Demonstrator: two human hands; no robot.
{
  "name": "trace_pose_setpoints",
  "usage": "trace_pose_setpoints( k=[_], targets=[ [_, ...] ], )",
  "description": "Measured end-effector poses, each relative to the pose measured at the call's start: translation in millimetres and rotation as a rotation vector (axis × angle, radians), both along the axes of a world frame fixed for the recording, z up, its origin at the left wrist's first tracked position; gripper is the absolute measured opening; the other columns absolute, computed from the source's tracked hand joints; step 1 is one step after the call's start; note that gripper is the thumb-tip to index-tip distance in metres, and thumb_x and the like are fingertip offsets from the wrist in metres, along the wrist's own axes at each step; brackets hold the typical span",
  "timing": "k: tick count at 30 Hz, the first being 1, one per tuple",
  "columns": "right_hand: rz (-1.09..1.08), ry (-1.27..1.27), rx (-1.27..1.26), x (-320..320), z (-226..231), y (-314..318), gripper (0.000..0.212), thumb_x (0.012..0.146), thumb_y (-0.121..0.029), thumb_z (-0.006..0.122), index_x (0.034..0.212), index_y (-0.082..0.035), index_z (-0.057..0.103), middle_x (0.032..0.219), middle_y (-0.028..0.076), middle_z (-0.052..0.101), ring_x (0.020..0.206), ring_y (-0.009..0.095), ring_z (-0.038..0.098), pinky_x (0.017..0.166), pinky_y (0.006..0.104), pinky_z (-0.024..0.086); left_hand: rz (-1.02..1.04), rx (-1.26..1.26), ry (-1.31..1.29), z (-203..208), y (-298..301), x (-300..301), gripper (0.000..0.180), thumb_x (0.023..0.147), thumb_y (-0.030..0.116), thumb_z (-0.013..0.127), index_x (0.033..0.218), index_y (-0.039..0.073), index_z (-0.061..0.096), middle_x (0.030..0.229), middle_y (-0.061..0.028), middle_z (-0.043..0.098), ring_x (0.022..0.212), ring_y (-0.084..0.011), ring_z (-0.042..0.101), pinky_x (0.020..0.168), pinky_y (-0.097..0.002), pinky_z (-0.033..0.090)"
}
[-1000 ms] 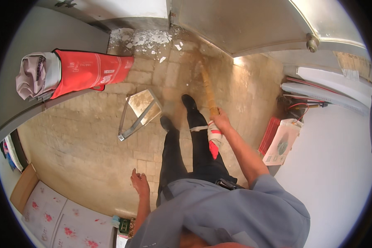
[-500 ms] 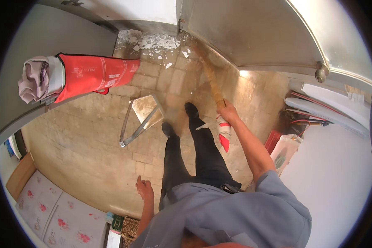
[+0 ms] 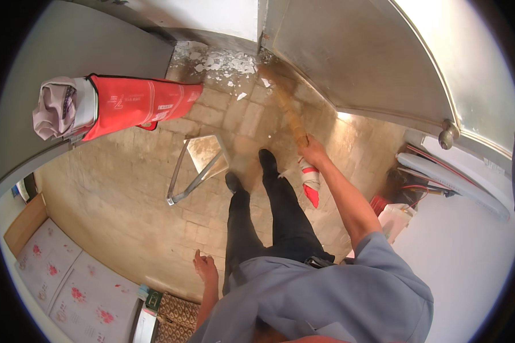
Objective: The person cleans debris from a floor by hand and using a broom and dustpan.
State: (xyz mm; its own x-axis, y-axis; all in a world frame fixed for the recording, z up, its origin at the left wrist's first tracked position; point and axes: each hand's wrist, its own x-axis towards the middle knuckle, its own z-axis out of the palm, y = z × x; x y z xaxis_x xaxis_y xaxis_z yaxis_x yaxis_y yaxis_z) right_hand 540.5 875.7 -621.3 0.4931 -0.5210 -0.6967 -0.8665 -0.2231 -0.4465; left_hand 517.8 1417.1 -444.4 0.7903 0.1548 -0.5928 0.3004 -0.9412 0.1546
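A long straw broom [image 3: 289,111] is in my right hand [image 3: 312,151], the fingers closed around its handle. Cloth in beige and red [image 3: 309,183] wraps the handle's end below my grip. The broom's blurred tip lies on the floor by the door corner, beside scattered white flakes [image 3: 229,62]. My left hand [image 3: 206,267] hangs beside my left leg with nothing in it, its fingers loosely apart. A metal dustpan [image 3: 203,157] with a bent frame handle rests on the floor in front of my left shoe.
A grey door with a round knob [image 3: 448,135] stands at the far right. On the left, a red fabric cover [image 3: 146,103] hangs over a grey panel's edge. Flower-patterned boxes [image 3: 77,286] sit at the lower left. Boards and boxes [image 3: 435,171] line the right wall.
The broom's tip has swept left toward the white flakes. The whole view has shifted slightly. My left hand stays low by my side, and the dustpan has not moved on the floor.
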Motion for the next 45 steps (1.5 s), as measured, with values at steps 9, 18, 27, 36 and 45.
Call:
trace_pose_setpoints(
  k=[9,18,27,36,45],
  targets=[
    [0.189,0.127,-0.059,39,-66,14,0.055,0.086,-0.025,0.062,0.136,-0.005,0.053,0.120,0.030,0.065,0.115,0.045,0.061,0.095,0.0499,0.050,0.019,-0.011,0.014,5,-6,-17,0.058,0.087,0.017,0.061,0.140,-0.003,0.049,0.099,-0.0159,0.062,0.098,-0.0344,0.057,0.092,-0.0490,0.045],
    [0.036,0.091,-0.070,43,9,5,0.054,0.083,-0.023,0.064,0.133,-0.004,0.054,0.118,0.029,0.066,0.114,0.043,0.062,0.095,0.0503,0.050,0.031,-0.047,0.007,-14,0,-14,0.056,0.087,0.014,0.062,0.138,-0.005,0.049,0.091,-0.0146,0.063,0.098,-0.0352,0.055,0.093,-0.0487,0.044],
    [0.054,-0.030,-0.028,89,-11,53,0.054,0.081,-0.024,0.066,0.129,-0.001,0.056,0.116,0.029,0.066,0.112,0.043,0.063,0.094,0.0486,0.051,0.060,-0.120,-0.022,-36,25,9,0.054,0.087,0.012,0.062,0.137,-0.006,0.049,0.087,-0.0129,0.063,0.097,-0.0349,0.054,0.093,-0.0496,0.043],
    [0.076,0.108,-0.127,41,-60,48,0.058,0.079,-0.034,0.068,0.127,-0.002,0.059,0.116,0.028,0.067,0.111,0.044,0.064,0.091,0.0481,0.052,0.098,-0.121,0.021,-40,43,5,0.055,0.087,0.013,0.063,0.138,-0.005,0.049,0.087,-0.0128,0.063,0.096,-0.0336,0.054,0.091,-0.0494,0.044],
    [-0.284,-0.225,0.266,32,-41,105,0.057,0.073,-0.015,0.072,0.125,0.001,0.057,0.103,0.022,0.069,0.088,0.036,0.069,0.077,0.0406,0.055,0.104,-0.157,-0.029,-41,55,6,0.055,0.087,0.012,0.062,0.137,-0.005,0.050,0.088,-0.0145,0.062,0.097,-0.0339,0.054,0.088,-0.0478,0.046]
  ],
)
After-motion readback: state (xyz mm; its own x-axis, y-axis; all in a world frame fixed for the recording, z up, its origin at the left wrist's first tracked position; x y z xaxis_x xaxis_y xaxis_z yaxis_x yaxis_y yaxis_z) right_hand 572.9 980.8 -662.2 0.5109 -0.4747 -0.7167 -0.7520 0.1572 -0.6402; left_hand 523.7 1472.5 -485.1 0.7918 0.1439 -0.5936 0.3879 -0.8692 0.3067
